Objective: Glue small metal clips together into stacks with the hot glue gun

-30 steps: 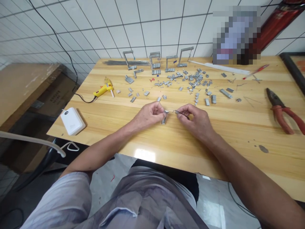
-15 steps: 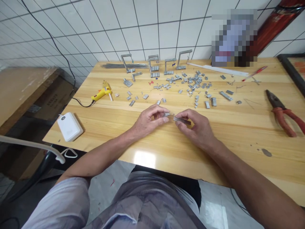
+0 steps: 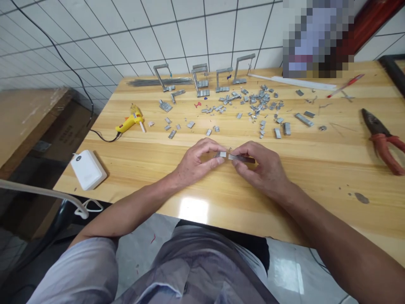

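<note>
Two hands (image 3: 198, 161) (image 3: 263, 165), grey pieces (image 3: 223, 154) (image 3: 249, 159) pinched, close together

There are two hands (image 3: 200, 161), two held pieces (image 3: 223, 154), five standing frames (image 3: 222, 89), one glue gun (image 3: 129, 123), one pen (image 3: 346, 85), one pair of pliers (image 3: 377, 137), one white device (image 3: 89, 169), dozens of scraps (image 3: 260, 99).

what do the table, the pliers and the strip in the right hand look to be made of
Table: wood or wood-look laminate, glossy; streaky grain, bright reflection.
Pliers: probably steel, dark and dull at the jaws; red handles, perhaps plastic or rubber.
Strip in the right hand: possibly metal, flat and gray, but too small to be sure.
</note>
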A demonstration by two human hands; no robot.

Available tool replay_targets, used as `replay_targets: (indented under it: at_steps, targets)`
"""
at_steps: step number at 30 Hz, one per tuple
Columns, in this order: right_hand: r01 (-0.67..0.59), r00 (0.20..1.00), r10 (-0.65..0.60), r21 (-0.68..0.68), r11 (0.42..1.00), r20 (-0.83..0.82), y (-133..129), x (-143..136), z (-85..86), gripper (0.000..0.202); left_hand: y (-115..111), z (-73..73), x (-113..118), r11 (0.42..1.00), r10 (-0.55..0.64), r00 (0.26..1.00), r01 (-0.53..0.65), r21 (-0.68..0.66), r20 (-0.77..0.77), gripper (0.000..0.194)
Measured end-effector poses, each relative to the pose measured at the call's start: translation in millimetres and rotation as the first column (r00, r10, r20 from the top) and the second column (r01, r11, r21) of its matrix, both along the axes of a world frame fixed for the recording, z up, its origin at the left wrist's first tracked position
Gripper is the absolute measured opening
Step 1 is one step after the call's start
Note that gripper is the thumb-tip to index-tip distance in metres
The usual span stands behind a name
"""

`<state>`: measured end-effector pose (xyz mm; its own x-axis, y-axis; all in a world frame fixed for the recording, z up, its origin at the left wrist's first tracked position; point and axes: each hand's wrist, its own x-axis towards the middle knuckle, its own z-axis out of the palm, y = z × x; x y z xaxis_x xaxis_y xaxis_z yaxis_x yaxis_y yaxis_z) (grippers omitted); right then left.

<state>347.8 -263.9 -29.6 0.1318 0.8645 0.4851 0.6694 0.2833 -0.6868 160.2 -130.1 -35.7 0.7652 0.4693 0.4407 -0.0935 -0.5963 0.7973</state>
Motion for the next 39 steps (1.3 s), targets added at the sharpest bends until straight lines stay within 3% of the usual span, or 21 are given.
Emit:
replay_targets:
  at_steps: [22,39]
  targets:
    - [-0.003,1.000,0.004,-0.029,1.000,0.026,-0.7,1.3,-2.2,0.013,0.1,-3.2,-0.3,0.992,-0.063,0.997,0.059,-0.114,-0.032,0.018]
    - [-0.021,0.999,0.019,0.038,0.999,0.036,0.3,2.6,-5.7,0.013,1.6,-5.0,0.2,0.995,-0.074,0.997,0.074,-0.065,0.002,0.019]
